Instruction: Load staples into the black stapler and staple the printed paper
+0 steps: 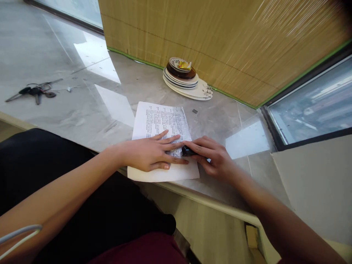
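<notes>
Cable (19, 231) looped lower left of the paper (158, 121) (probably light, easily creased, best held by its margins), which lay on the surface (148, 80) under my spread left fingers (171, 139) while my right fingers (202, 149) gripped a black object (188, 151) at its right edge.

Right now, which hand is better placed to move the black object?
Probably the right hand: it holds the black object near the right edge of the paper; the left hand lies spread across the sheet.
</notes>
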Motion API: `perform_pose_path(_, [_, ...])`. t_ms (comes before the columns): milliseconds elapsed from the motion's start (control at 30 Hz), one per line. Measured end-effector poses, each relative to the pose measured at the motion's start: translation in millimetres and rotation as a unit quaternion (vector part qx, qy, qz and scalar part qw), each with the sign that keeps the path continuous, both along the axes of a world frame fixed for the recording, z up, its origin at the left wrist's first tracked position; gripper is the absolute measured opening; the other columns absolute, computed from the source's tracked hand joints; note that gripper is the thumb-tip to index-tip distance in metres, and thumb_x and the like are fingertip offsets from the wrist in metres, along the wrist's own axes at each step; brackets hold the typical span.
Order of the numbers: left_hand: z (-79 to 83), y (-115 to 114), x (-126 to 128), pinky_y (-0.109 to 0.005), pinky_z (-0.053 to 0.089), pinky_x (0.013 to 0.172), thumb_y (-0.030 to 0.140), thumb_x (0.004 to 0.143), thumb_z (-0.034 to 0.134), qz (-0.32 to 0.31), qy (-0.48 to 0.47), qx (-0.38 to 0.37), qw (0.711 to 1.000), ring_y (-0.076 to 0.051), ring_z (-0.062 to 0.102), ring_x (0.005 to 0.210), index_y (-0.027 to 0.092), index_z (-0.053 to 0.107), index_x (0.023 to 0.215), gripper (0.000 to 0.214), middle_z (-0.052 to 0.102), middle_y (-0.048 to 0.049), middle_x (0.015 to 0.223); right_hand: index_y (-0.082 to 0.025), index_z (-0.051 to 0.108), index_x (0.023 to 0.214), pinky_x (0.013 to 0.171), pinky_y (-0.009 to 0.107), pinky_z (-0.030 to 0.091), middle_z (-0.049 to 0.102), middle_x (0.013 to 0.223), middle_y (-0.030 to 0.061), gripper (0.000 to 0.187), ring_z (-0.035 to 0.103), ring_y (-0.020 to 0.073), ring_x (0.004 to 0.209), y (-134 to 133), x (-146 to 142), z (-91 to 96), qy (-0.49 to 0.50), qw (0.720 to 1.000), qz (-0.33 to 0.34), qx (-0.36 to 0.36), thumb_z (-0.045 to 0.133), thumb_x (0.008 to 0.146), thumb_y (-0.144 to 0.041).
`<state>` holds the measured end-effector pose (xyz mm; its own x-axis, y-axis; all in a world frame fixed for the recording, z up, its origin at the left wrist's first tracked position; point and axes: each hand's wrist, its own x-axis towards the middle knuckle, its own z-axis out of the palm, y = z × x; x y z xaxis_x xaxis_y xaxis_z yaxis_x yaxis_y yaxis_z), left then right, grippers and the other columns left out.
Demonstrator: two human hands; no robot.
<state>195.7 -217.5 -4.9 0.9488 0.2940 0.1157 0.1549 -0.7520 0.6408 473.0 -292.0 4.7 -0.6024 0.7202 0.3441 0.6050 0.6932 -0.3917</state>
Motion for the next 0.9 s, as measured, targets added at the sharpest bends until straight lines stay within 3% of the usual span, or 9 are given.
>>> perform_pose_path(433, [-3.0, -1, -2, -0.056, 0.010, 0.134, 0.034, 0.098, 0.063, -0.016, 0.005, 0.033, 0.999, -0.031, 0.026, 0.161, 0.047, 0.067, 0.139, 0.043, 0.046, 0.0080, 0.165, -0.031, 0.055, 0.150, 0.081, 0.042, 0.046, 0.073, 0.119, 0.0062, 0.059, 0.062, 0.0260, 0.097, -6, -10, 1.1, -0.105, 0.993, -0.038, 0.039, 0.055, 0.096, -0.009])
perform_pose_path(567, [-1.3, -1, -2, -0.054, 0.000, 0.135, 0.034, 0.100, 0.057, -0.028, 0.045, 0.034, 0.998, -0.028, 0.016, 0.164, 0.048, 0.062, 0.145, 0.047, 0.041, 0.0097, 0.168, -0.028, 0.053, 0.151, 0.081, 0.041, 0.043, 0.074, 0.115, 0.0085, 0.065, 0.061, 0.0266, 0.096, -12, -21, 4.8, -0.169, 0.982, -0.050, 0.067, 0.054, 0.090, -0.002])
perform_pose_path(700, [0.3, -1, -3, -0.056, 0.003, 0.135, 0.033, 0.103, 0.054, -0.044, 0.037, 0.080, 0.995, -0.029, 0.016, 0.163, 0.048, 0.056, 0.150, 0.049, 0.037, 0.0077, 0.170, -0.023, 0.052, 0.150, 0.085, 0.042, 0.045, 0.073, 0.121, 0.0117, 0.065, 0.062, 0.0272, 0.099, -10, -21, 0.8, -0.173, 0.980, -0.034, 0.090, 0.054, 0.089, -0.002])
perform_pose_path(800, [3.7, 0, -6, -0.058, 0.008, 0.134, 0.034, 0.105, 0.053, -0.053, 0.045, 0.110, 0.992, -0.031, 0.017, 0.163, 0.048, 0.050, 0.154, 0.051, 0.027, 0.0055, 0.174, -0.021, 0.051, 0.151, 0.089, 0.040, 0.049, 0.070, 0.124, 0.0136, 0.054, 0.064, 0.0262, 0.105, 4, -1, -0.5, -0.096, 0.994, 0.010, 0.049, 0.059, 0.098, -0.017])
perform_pose_path(900, [7.1, 3, -9, -0.056, 0.007, 0.134, 0.036, 0.108, 0.049, -0.068, 0.072, 0.124, 0.987, -0.030, 0.015, 0.163, 0.048, 0.044, 0.158, 0.052, 0.015, 0.0054, 0.177, -0.022, 0.060, 0.143, 0.087, 0.034, 0.052, 0.072, 0.113, 0.0114, 0.044, 0.066, 0.0230, 0.101, 22, 31, 6.4, -0.054, 0.997, 0.044, -0.044, 0.066, 0.099, -0.030])
